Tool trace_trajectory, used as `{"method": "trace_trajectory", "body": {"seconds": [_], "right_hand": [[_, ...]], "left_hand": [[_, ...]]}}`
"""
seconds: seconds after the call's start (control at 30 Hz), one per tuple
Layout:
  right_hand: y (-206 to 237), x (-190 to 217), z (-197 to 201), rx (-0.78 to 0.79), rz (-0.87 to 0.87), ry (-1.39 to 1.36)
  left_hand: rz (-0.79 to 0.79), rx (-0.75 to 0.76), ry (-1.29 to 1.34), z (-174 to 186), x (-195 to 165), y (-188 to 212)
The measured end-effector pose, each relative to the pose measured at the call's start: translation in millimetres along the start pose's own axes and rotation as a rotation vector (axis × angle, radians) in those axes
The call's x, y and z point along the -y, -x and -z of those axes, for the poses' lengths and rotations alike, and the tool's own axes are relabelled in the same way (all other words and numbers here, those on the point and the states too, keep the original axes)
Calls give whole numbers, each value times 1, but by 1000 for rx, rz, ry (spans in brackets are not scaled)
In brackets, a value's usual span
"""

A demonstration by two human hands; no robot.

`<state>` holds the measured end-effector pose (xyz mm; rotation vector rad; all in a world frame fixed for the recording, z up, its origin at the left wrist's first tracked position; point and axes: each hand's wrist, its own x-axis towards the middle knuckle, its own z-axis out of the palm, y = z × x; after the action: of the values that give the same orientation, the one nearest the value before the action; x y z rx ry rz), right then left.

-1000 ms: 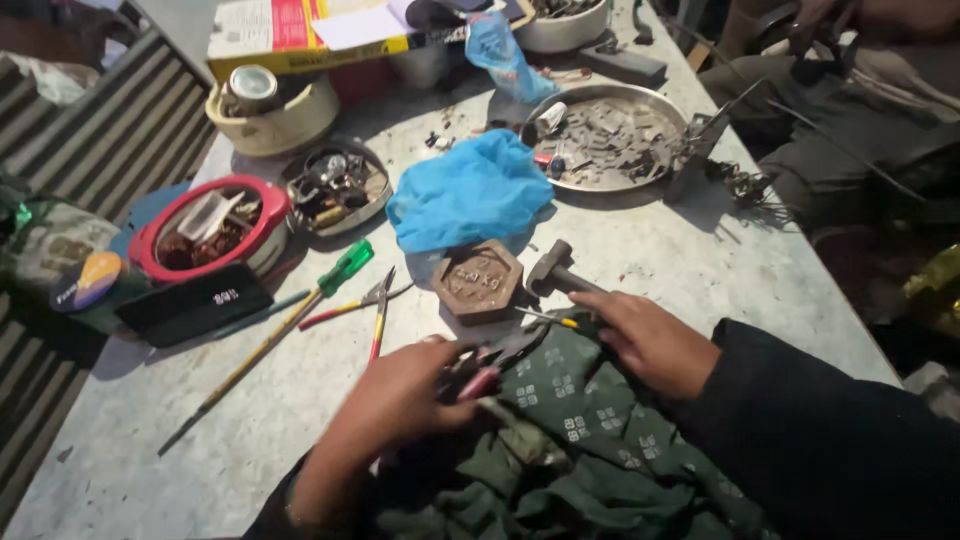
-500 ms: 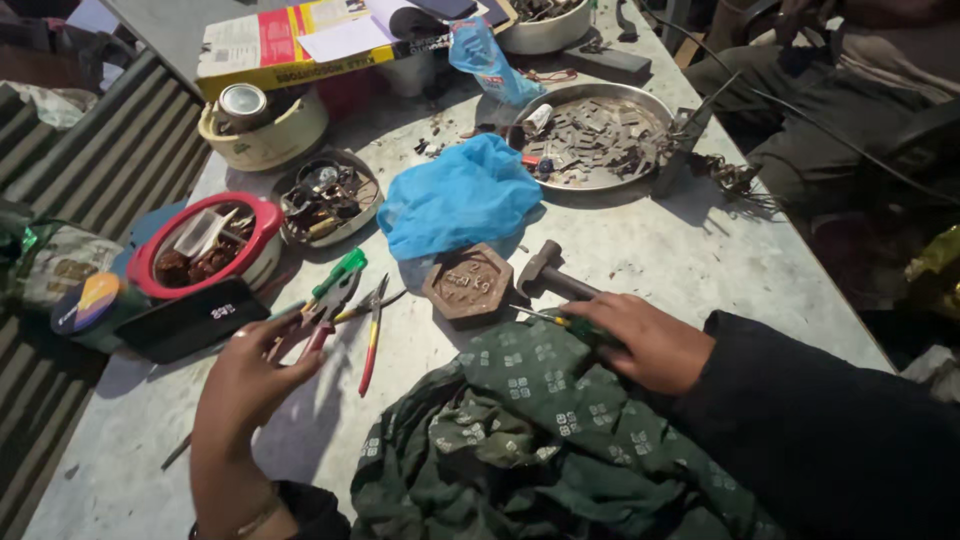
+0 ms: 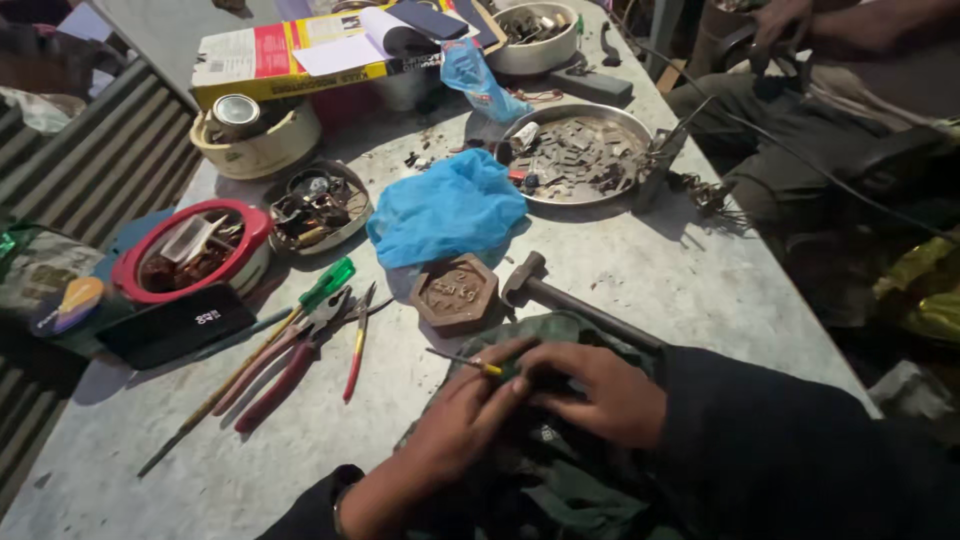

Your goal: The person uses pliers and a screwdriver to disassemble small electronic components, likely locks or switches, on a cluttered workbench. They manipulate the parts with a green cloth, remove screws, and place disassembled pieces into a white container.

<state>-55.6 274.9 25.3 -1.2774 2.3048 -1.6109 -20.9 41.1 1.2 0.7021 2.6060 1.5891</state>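
- Now both hands are brought together at near centre; 0.5 s ago the left hand (image 3: 455,425) was out left by the red-handled pliers (image 3: 285,365).
- Pliers are now laid on the table (image 3: 700,290), left of the red-handled cutters (image 3: 357,345); seems tool swap done.
- Small yellow-handled screwdriver (image 3: 465,362) is pinched in left fingertips, tip pointing left.
- Right hand (image 3: 595,390) is curled, pressed down on green patterned cloth (image 3: 560,480); what's under the fingers can't be told.
- Hammer (image 3: 560,295) and hexagonal block (image 3: 455,292) are left untouched, just beyond the hands.
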Motion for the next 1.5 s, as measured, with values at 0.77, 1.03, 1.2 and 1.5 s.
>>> {"method": "trace_trajectory", "body": {"seconds": [0.77,1.03,1.2,1.5], "right_hand": [[-13,-64,77,-5,-173,1004],[-25,-22,122,119,-106,882],[-137,-38,186,-28,-106,1031],[-301,-78,214,-590,-336,95]], "left_hand": [[78,-213,-932,128,53,-48],[208,80,-610,98,57,-85],[151,59,-548,93,70,-83],[-91,-135,-668,60,76,-95]]}}
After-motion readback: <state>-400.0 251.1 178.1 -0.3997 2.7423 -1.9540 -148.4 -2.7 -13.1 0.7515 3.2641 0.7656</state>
